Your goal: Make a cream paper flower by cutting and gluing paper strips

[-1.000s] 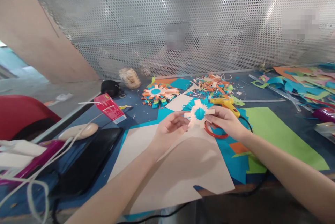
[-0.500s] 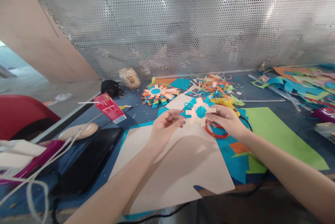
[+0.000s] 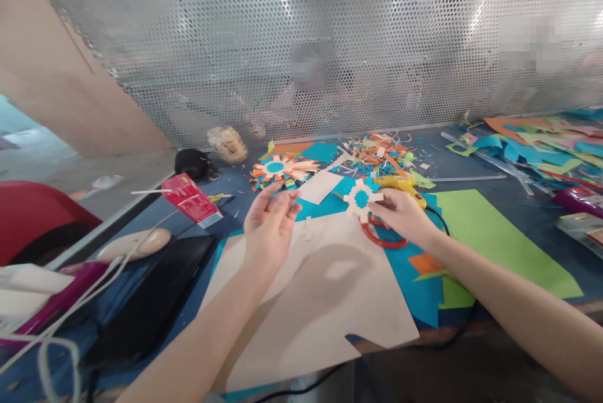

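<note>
My right hand (image 3: pixel 399 216) pinches a small paper flower (image 3: pixel 361 199) with cream petals and a blue centre, holding it just above the table. My left hand (image 3: pixel 269 219) hovers apart from it to the left, palm toward me, fingers loosely extended and holding nothing. A small cream paper strip (image 3: pixel 308 228) lies on the large cream sheet (image 3: pixel 311 302) between the hands. A red ring (image 3: pixel 379 238) lies under my right hand, and a yellow glue gun (image 3: pixel 402 185) sits just behind it.
A finished orange, cream and blue paper flower (image 3: pixel 277 169) and a heap of paper scraps (image 3: pixel 381 153) lie at the back. Green paper (image 3: pixel 490 233) lies right, coloured offcuts (image 3: pixel 532 139) far right. A red packet (image 3: pixel 191 199), black pad (image 3: pixel 155 293) and red chair (image 3: pixel 38 214) are left. Perforated metal screen (image 3: pixel 330 32) behind.
My left hand let go of the paper flower and drew back to the left. A cream strip now lies on the sheet. My right hand keeps the flower, shifted slightly up.
</note>
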{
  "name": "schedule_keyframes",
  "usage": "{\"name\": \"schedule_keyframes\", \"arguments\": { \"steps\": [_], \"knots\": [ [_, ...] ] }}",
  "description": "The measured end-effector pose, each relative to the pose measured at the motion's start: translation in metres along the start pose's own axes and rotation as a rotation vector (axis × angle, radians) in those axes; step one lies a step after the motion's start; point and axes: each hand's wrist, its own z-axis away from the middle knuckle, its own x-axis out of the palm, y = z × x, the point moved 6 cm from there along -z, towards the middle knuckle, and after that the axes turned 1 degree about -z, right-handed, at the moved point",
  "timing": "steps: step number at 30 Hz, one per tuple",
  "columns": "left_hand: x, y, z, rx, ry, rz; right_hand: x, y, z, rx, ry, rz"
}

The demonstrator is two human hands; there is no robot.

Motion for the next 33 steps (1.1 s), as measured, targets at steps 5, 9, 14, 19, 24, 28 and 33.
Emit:
{"name": "schedule_keyframes", "arguments": {
  "steps": [5,9,14,19,24,28,33],
  "knots": [
    [0.013,-0.017,0.013,-0.119,-0.222,-0.161,0.007,-0.016,0.011,-0.154,-0.059,0.283],
    [0.021,-0.021,0.025,-0.139,-0.363,-0.333,-0.005,-0.040,0.021,-0.525,0.190,0.451],
    [0.023,-0.031,0.030,-0.208,-0.419,-0.335,0.006,-0.056,0.037,-0.813,0.113,0.449],
    [0.024,-0.045,0.038,-0.332,-0.464,-0.362,0.014,-0.063,0.048,-0.965,0.105,0.467],
    [0.027,-0.044,0.043,-0.355,-0.479,-0.325,0.007,-0.062,0.045,-0.944,0.168,0.491],
    [0.032,-0.041,0.045,-0.367,-0.495,-0.290,0.003,-0.060,0.042,-0.898,0.195,0.494],
    [0.034,-0.041,0.046,-0.379,-0.502,-0.292,0.005,-0.058,0.042,-0.911,0.170,0.483]
  ]
}}
